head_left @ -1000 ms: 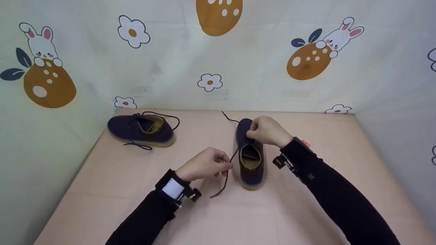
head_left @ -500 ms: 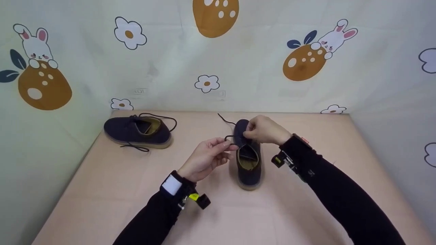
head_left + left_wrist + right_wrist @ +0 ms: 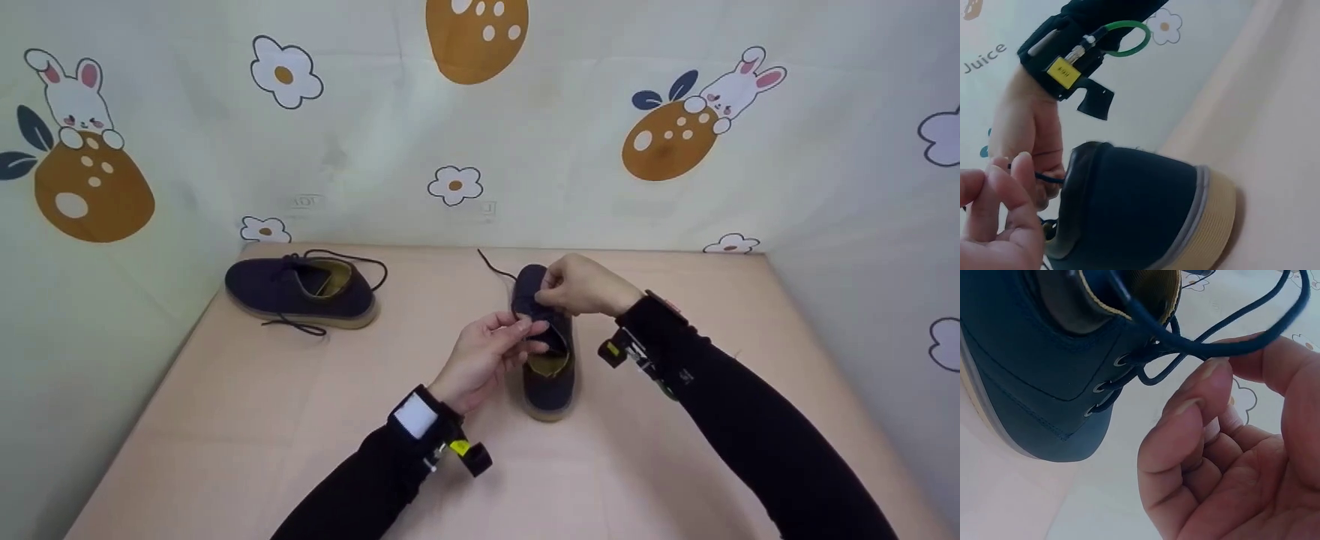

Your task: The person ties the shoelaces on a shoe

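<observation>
Navy with a pale sole, the near shoe (image 3: 550, 394) stands upright on the worktop (image 3: 645, 465), toe pointing away from the person, presumably so both hands can reach its lacing. The right hand (image 3: 585, 285) pinches a loop of lace (image 3: 1185, 343) above the eyelets (image 3: 1099, 387), fingertips together, likely to hold it steady. The left hand (image 3: 484, 356) has thumb and finger together over the opening, seemingly on lace too. The second shoe (image 3: 262, 289) sits well apart, probably to leave elbow room.
</observation>
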A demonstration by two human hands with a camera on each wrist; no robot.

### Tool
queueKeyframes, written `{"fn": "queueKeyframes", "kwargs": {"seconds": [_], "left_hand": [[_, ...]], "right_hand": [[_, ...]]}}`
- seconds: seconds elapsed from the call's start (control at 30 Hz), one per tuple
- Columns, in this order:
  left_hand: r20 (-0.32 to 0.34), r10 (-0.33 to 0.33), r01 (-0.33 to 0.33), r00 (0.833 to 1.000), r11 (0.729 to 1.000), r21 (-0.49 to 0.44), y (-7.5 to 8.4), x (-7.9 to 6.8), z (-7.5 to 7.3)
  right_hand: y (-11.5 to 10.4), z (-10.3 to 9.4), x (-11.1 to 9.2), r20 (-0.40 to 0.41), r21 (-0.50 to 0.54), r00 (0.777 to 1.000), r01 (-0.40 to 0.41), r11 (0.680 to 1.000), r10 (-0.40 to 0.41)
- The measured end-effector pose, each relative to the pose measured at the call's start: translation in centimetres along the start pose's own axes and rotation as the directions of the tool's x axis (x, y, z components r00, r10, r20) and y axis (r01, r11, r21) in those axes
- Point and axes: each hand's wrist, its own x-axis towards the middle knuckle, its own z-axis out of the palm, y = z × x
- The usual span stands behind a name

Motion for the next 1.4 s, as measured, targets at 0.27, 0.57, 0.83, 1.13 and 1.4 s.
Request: {"fn": "queueKeyframes", "kwargs": {"seconds": [0.27,0.57,0.83,1.13,1.4], "left_hand": [[0.100,0.043,-0.026,0.994,0.985,-0.169,0.2,-0.2,0.4],[0.031,0.008,-0.021,0.999,0.891,0.453,-0.7,0.2,0.2],[-0.113,0.051,0.031,0.992,0.783,0.621,1.7,1.4,-1.4],[-0.137,-0.024,0.094,0.990,0.843,0.529,1.2,4.0,-2.1],[-0.172,0.001,0.023,0.985,0.990,0.136,1.1,4.0,-1.1]], "right_hand": [[0.2,-0.2,-0.2,0.012,0.024,1.000,-0.023,0.999,0.023],[0.2,0.0,-0.2,-0.012,0.014,1.000,-0.011,1.000,0.011],[0.4,0.3,-0.2,-0.015,0.073,1.000,-0.018,0.997,0.019],[0.2,0.7,-0.3,-0.036,0.018,0.999,0.007,1.000,-0.006],[0.3,0.8,-0.3,-0.113,0.044,0.994,0.015,0.999,-0.010]]}}
